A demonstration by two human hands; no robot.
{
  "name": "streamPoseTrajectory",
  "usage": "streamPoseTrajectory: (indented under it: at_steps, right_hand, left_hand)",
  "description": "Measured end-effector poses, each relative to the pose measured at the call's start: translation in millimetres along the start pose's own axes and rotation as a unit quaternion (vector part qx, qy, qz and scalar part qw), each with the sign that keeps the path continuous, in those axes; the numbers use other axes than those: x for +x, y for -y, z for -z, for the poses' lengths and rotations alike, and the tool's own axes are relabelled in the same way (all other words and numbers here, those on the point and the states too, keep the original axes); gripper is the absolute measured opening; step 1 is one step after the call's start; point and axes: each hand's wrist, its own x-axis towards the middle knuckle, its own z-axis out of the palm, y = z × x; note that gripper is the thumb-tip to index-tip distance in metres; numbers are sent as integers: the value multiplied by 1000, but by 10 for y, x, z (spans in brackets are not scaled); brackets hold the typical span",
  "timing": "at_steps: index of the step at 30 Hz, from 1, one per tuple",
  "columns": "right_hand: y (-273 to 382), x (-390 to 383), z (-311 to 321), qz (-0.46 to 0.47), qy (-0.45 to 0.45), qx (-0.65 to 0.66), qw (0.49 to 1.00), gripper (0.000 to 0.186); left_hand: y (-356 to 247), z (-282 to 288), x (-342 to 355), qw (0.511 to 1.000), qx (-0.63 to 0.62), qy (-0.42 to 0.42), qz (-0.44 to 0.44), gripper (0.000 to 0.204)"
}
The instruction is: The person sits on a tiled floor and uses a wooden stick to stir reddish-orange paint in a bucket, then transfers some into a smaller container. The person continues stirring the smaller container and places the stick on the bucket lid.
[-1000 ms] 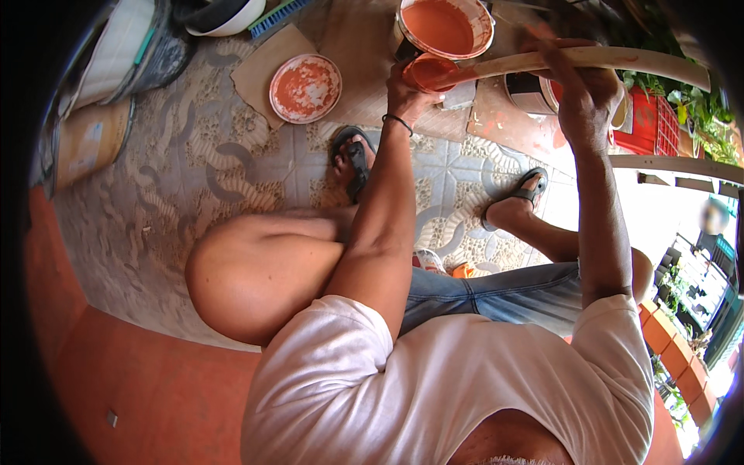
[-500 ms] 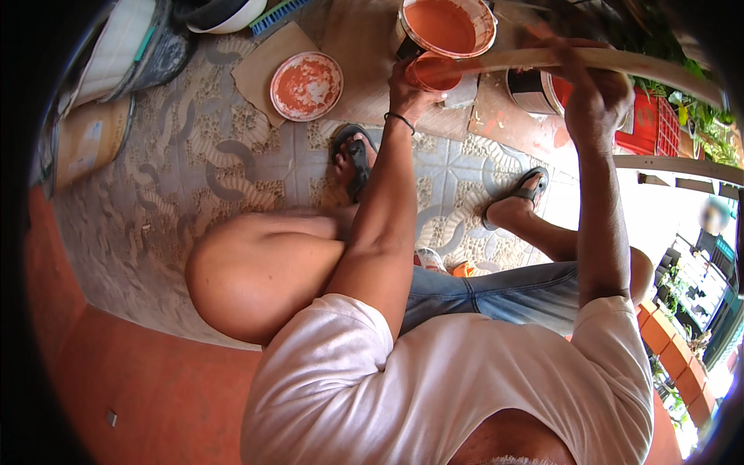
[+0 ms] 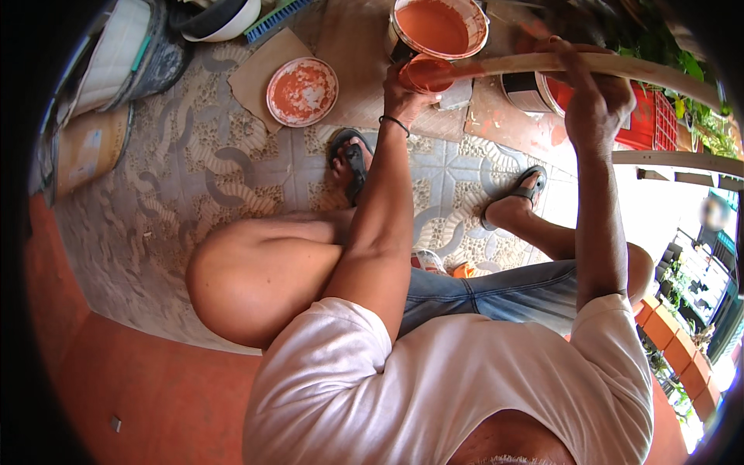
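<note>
My left hand (image 3: 404,102) is closed around a small cup (image 3: 422,87) with orange-red paint in it, held at the near edge of a paint bucket (image 3: 466,54). My right hand (image 3: 598,105) grips a long wooden stick (image 3: 519,63). The stick's left end is coated in orange-red and reaches the cup's mouth; its other end runs off to the far right. Orange-red paint shows inside the bucket. To the left, a round paint-smeared lid (image 3: 302,91) lies partly on cardboard (image 3: 260,71).
Another paint can (image 3: 525,91) lies beyond the stick, near a red crate (image 3: 665,124) and plants. A blue-bristled brush (image 3: 275,19) and basins (image 3: 225,22) are at the far left. My sandalled feet stand on the patterned tile floor (image 3: 446,178). A wooden bar (image 3: 674,161) crosses at the right.
The whole view has shifted slightly left. The fingers of my right hand, blurred before, now show more sharply on the stick. The painted end remains at the cup.
</note>
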Motion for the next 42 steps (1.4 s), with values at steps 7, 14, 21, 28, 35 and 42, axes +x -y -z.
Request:
streamPoseTrajectory:
  at_steps: [7,14,21,28,35,42]
  right_hand:
    - [22,18,89,-1,7,1,1000,15]
    - [26,-28,41,15,5,-42,999,15]
    - [-22,4,95,20,7,-31,999,18]
    - [-312,61,363,-44,-141,73,986,24]
    - [-639,-91,661,-156,-279,154,935,31]
    - [-1341,-225,1384,-262,-290,257,884,43]
  left_hand:
    - [-10,-24,-13,1000,-6,2,8,81]
    - [-10,-8,-12,1000,-11,8,5,75]
    - [-28,-21,-17,1000,-19,14,-5,73]
    - [-51,-16,-68,1000,-17,5,14,87]
    - [-75,1,-77,999,-42,14,28,87]
    - [-12,50,-2,997,-35,38,52,99]
